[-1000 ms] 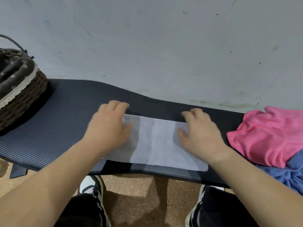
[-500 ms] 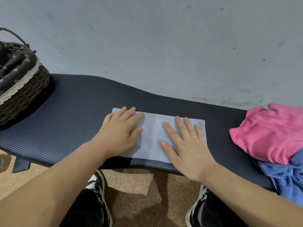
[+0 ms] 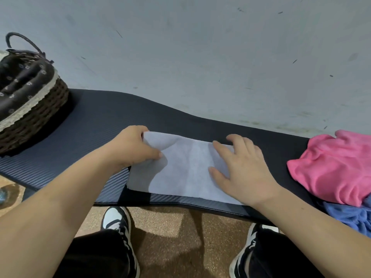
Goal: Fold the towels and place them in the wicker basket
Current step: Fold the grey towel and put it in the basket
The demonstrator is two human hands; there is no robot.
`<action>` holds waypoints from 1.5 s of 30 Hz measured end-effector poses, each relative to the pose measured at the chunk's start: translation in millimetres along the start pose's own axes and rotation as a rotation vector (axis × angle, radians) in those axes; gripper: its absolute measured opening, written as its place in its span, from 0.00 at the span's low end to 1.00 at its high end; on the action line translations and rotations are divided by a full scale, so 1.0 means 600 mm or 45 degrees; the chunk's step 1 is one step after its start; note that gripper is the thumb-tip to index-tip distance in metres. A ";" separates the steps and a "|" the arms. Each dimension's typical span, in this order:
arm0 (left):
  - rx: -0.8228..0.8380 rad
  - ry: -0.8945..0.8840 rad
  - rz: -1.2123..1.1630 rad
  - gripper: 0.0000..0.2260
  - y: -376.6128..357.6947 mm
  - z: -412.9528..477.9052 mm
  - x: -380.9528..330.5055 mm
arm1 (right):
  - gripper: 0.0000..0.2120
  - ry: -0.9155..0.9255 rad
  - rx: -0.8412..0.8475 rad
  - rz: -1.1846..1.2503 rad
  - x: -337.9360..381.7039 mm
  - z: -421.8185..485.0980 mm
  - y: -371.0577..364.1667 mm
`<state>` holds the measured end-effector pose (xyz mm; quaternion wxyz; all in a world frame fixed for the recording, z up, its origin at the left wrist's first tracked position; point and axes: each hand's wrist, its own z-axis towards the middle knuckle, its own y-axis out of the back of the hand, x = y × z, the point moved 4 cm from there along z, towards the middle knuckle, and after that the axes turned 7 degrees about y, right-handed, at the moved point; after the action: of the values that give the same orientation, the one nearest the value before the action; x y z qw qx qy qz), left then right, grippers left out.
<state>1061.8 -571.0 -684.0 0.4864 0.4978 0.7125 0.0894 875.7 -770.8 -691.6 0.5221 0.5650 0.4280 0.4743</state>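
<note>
Towel (image 3: 180,169) is lying at the near edge of the counter (image 3: 90,125). Your left hand (image 3: 130,149) is pinching its raised left corner; your right hand (image 3: 241,169) is pressing flat on its right half. Basket (image 3: 36,117) is sitting far left.

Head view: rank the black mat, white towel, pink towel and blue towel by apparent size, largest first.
1. Black mat.
2. White towel and pink towel: look close; the pink one is bunched and cut by the frame edge, so unranked.
3. Blue towel, mostly out of frame.
</note>
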 end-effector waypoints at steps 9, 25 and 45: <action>0.186 0.314 -0.031 0.17 0.016 -0.025 0.033 | 0.35 0.073 0.411 0.202 0.045 0.017 -0.011; 0.196 0.182 -0.963 0.09 0.040 -0.084 -0.017 | 0.30 -0.038 0.291 0.680 0.092 0.057 0.002; 0.395 -0.256 -0.248 0.13 -0.206 -0.073 -0.127 | 0.20 -0.647 0.195 1.464 -0.058 0.015 -0.021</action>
<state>953.1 -676.8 -691.3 0.4788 0.5017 0.7105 -0.1190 878.3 -805.2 -707.2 0.2272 0.8354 -0.0486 0.4980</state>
